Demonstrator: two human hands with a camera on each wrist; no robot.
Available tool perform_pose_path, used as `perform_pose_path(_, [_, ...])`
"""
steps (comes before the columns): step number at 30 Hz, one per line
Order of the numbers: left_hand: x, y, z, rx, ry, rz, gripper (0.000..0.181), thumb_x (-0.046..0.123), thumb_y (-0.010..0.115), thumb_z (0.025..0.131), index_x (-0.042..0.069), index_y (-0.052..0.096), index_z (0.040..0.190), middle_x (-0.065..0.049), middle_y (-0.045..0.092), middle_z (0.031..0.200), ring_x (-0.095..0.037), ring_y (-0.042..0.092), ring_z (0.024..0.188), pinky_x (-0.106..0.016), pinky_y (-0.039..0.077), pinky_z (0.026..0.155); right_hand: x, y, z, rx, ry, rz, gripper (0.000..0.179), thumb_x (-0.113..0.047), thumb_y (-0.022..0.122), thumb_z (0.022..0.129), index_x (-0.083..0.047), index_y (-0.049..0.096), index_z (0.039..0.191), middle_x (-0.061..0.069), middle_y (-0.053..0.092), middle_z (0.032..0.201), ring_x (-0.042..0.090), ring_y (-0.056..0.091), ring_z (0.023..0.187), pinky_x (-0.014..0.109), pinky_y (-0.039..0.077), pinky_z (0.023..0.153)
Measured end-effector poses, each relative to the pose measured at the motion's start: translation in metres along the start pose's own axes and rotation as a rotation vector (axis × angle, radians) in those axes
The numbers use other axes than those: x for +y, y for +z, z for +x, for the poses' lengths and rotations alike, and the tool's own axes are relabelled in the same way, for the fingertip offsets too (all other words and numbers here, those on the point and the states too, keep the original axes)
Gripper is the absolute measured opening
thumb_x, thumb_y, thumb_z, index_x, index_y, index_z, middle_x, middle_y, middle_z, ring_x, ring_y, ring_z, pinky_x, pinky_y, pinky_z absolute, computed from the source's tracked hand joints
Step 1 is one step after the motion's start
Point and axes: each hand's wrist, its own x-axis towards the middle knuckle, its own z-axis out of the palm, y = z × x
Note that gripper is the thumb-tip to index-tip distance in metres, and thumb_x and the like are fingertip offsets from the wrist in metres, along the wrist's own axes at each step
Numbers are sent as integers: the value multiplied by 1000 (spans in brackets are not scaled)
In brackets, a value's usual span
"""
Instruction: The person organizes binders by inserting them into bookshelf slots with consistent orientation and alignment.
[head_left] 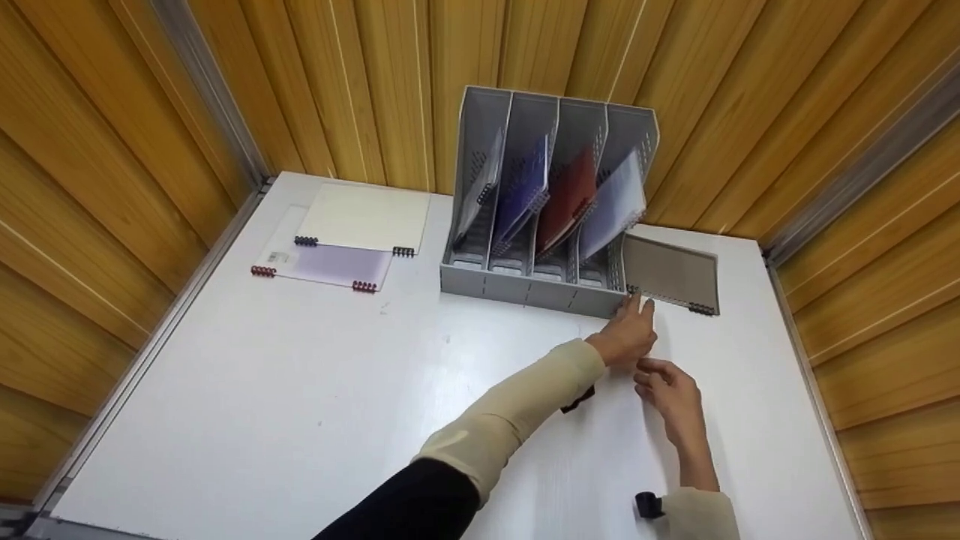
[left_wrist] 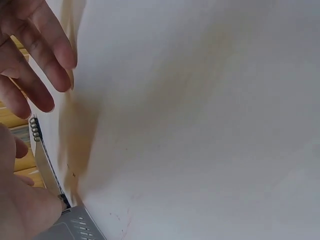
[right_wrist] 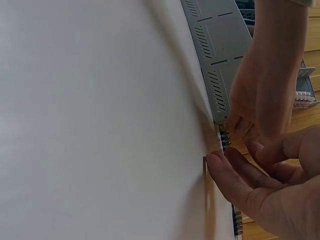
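Note:
Beside the front right corner of the grey file rack [head_left: 525, 289] is my left hand [head_left: 628, 334], its fingers reaching to the near left ring of a dark grey ring-bound notebook [head_left: 671, 271]. Whether the fingertips touch that ring is unclear. In the right wrist view the left hand [right_wrist: 260, 100] hangs over the black rings with loosely bent fingers. Closer to the front, my right hand [head_left: 675, 397] hovers above the table with relaxed, slightly bent fingers and holds nothing. Its fingers also show in the left wrist view, where the right hand [left_wrist: 35, 55] is at the upper left.
Upright in the rack's compartments stand a clear notebook [head_left: 480, 191], a blue notebook [head_left: 523, 195], a red notebook [head_left: 568, 202] and a pale blue notebook [head_left: 615, 206]. On the white table [head_left: 300, 390], left, a cream notebook [head_left: 364, 217] overlaps a pale purple notebook [head_left: 341, 264]. Wooden panels enclose the table.

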Motion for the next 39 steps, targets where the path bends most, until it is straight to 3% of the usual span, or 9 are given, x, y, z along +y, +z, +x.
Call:
perform_pose_path(5, [3, -3, 10, 11, -193, -88, 72, 27, 62, 99, 14, 28, 160, -15, 19, 166, -18, 46, 137, -23, 43, 107, -2, 8, -3, -11, -6, 4, 37, -5, 43, 105, 9, 53, 138, 29, 55, 140, 19, 66, 110, 29, 56, 93])
perform_pose_path(12, [-2, -8, 15, 33, -290, -57, 76, 29, 67, 96, 9, 27, 158, -14, 38, 155, -13, 59, 119, -19, 52, 92, -3, 13, -5, -16, -25, -27, 35, -5, 43, 106, 9, 56, 136, 29, 58, 136, 22, 67, 112, 30, 56, 93])
perform_pose_path(14, [-2, -5, 13, 9, -260, 44, 73, 32, 63, 99, 8, 27, 158, -13, 39, 154, -14, 55, 124, -18, 50, 94, -2, 12, -6, -17, -18, -35, 35, -4, 43, 106, 10, 55, 135, 29, 58, 136, 23, 66, 112, 30, 56, 93])
perform_pose_path(18, [-3, 0, 7, -10, -125, 325, 56, 31, 49, 106, 7, 36, 154, -9, 39, 152, -18, 43, 135, -19, 46, 101, -1, 8, -7, -4, -12, -45, 35, -3, 42, 105, 10, 55, 135, 30, 58, 135, 24, 67, 112, 27, 56, 91])
perform_pose_path(20, [-3, 2, 5, 0, -62, 399, 44, 27, 43, 108, 9, 46, 149, -6, 44, 145, -18, 43, 133, -21, 49, 98, -2, 6, -8, 2, -10, -39, 35, -3, 43, 105, 10, 55, 135, 30, 57, 136, 23, 67, 112, 27, 56, 92])
perform_pose_path(27, [1, 9, -4, 17, 35, 377, 29, 19, 40, 110, 17, 55, 135, -1, 48, 133, -14, 48, 123, -21, 53, 91, -1, -1, -9, -9, 2, -15, 36, -5, 42, 106, 10, 52, 138, 31, 54, 141, 23, 65, 117, 25, 54, 94])
perform_pose_path(33, [8, 15, -16, 18, 126, 524, 29, 21, 39, 110, 16, 53, 135, -4, 55, 136, -19, 59, 114, -26, 56, 86, 2, -5, -10, 9, 18, -11, 38, -5, 45, 106, 11, 51, 139, 31, 53, 142, 15, 67, 110, 24, 54, 94])
perform_pose_path(36, [7, 16, -19, 51, 213, 596, 22, 20, 43, 109, 16, 54, 127, -2, 62, 124, -14, 65, 101, -24, 57, 79, 4, -7, -10, 11, 23, 15, 39, -5, 44, 106, 12, 49, 140, 32, 51, 143, 13, 67, 109, 24, 54, 94])
perform_pose_path(39, [5, 17, -22, 70, 279, 583, 17, 17, 46, 108, 17, 54, 123, 2, 64, 114, -9, 66, 93, -22, 56, 74, 6, -9, -11, 12, 28, 44, 40, -4, 44, 106, 14, 46, 141, 34, 49, 144, 11, 66, 106, 24, 54, 94])
